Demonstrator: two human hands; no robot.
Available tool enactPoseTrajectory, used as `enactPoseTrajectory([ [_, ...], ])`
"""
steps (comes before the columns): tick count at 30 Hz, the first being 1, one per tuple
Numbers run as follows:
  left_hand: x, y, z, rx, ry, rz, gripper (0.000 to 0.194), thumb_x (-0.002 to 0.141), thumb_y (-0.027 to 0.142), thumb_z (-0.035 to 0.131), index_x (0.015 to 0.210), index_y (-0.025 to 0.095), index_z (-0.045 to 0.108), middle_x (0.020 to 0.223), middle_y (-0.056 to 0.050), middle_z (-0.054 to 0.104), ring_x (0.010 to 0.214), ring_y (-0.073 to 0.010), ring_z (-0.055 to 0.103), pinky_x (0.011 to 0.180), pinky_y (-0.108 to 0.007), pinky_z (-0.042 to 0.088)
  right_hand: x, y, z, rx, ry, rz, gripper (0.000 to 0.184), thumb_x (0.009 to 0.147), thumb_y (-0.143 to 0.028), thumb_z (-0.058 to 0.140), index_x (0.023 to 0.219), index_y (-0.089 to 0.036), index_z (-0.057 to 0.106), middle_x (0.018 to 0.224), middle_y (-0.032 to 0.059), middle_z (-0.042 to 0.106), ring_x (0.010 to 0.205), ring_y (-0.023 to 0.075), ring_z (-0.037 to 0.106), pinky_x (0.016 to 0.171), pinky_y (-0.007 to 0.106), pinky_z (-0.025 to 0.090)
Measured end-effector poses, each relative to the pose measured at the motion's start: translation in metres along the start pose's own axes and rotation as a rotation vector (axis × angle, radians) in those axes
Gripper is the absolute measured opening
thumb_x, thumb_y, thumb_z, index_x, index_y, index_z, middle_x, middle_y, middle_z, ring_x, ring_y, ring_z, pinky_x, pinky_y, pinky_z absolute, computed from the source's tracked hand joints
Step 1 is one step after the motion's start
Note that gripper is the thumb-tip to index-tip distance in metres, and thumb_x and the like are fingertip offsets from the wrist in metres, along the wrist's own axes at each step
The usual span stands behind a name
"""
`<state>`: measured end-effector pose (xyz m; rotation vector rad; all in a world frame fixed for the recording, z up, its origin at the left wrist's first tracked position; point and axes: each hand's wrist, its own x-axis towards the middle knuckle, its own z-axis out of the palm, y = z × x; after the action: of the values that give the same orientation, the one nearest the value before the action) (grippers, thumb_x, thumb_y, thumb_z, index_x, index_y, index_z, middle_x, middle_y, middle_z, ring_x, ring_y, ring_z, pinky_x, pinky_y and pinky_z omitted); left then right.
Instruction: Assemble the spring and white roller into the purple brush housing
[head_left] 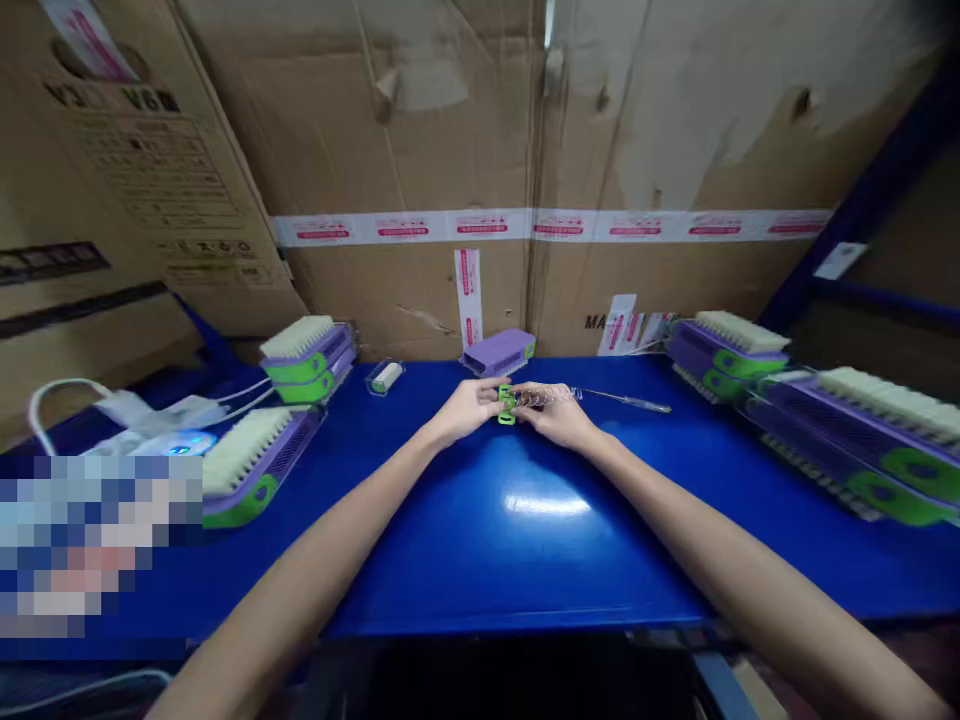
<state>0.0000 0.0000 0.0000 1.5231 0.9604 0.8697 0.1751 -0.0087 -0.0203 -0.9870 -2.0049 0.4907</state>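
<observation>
Green clip [507,404] pinched between left hand [466,408] and right hand [553,413], both grips closed on it, above blue worktop [525,540] | spring [546,397] best fed in gently, clip held steady | screwdriver [626,401] lying just beside.

Dim overall; overhead light leaves a white glare patch on the blue table [675,560], near the hands. Edges bend and blur.

Open blue tabletop [540,560] mid-bench, between brush stacks [296,400] left and right [825,420].
</observation>
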Motion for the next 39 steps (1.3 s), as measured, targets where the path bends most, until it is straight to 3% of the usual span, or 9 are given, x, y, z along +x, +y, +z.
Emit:
enactPoseTrajectory([
  [5,0.0019,-0.0015,0.0017,0.005,0.033,0.004,0.057,0.068,0.013,0.069,0.123,0.006,0.054,0.103,-0.015,0.070,0.092,-0.0222,0.067,0.093,-0.039,0.047,-0.0001,-0.0020,-0.0027,0.040,-0.022,0.001,0.028,0.076,-0.015,0.060,0.103,-0.014,0.067,0.082,0.0052,0.072,0.069,0.0166,0.066,0.065,0.026,0.051],
  [10,0.0003,0.0015,0.0033,0.005,0.037,0.001,0.054,0.070,0.011,0.066,0.122,0.005,0.055,0.105,-0.015,0.070,0.097,-0.0226,0.066,0.094,-0.039,0.047,0.0005,-0.0014,-0.0020,0.088,-0.040,0.067,0.018,0.076,-0.022,0.064,0.092,-0.014,0.067,0.085,0.0074,0.072,0.069,0.0181,0.068,0.065,0.027,0.053],
  [20,0.0018,-0.0021,0.0046,-0.074,-0.062,0.028,0.062,0.065,0.012,0.072,0.124,0.007,0.053,0.104,-0.015,0.069,0.094,-0.0212,0.065,0.091,-0.037,0.045,-0.0003,-0.0015,-0.0026,0.050,-0.029,0.101,0.019,0.074,-0.025,0.067,0.089,-0.013,0.064,0.075,0.0061,0.070,0.066,0.0181,0.067,0.061,0.027,0.053],
  [24,0.0008,-0.0011,0.0041,-0.046,-0.059,0.000,0.060,0.068,0.012,0.068,0.125,0.006,0.051,0.098,-0.014,0.069,0.084,-0.0181,0.065,0.078,-0.031,0.047,-0.0003,-0.0011,-0.0046,0.102,-0.080,0.089,0.011,0.074,-0.018,0.062,0.084,-0.013,0.065,0.069,0.0039,0.068,0.062,0.0155,0.064,0.059,0.025,0.051],
  [29,0.0001,0.0001,0.0037,0.020,-0.030,0.000,0.055,0.068,0.014,0.070,0.120,0.008,0.054,0.082,-0.009,0.068,0.066,-0.0132,0.060,0.060,-0.024,0.042,0.0002,-0.0007,-0.0055,0.130,-0.121,0.077,0.014,0.075,-0.015,0.059,0.086,-0.013,0.067,0.073,0.0044,0.069,0.065,0.0153,0.064,0.062,0.025,0.051],
  [34,0.0014,-0.0016,0.0041,0.033,-0.020,0.008,0.051,0.070,0.016,0.068,0.118,0.008,0.056,0.086,-0.010,0.068,0.068,-0.0132,0.060,0.059,-0.024,0.041,0.0000,-0.0021,-0.0048,0.104,-0.115,0.085,0.019,0.075,-0.019,0.061,0.092,-0.012,0.065,0.069,0.0041,0.068,0.062,0.0154,0.064,0.058,0.024,0.050],
  [39,0.0037,-0.0058,0.0030,-0.016,-0.033,0.015,0.054,0.068,0.012,0.069,0.120,0.009,0.054,0.090,-0.010,0.069,0.076,-0.0157,0.063,0.069,-0.027,0.046,0.0004,-0.0044,-0.0066,0.063,-0.129,0.061,0.017,0.079,-0.023,0.059,0.089,-0.012,0.066,0.072,0.0045,0.068,0.061,0.0144,0.062,0.057,0.023,0.049],
])
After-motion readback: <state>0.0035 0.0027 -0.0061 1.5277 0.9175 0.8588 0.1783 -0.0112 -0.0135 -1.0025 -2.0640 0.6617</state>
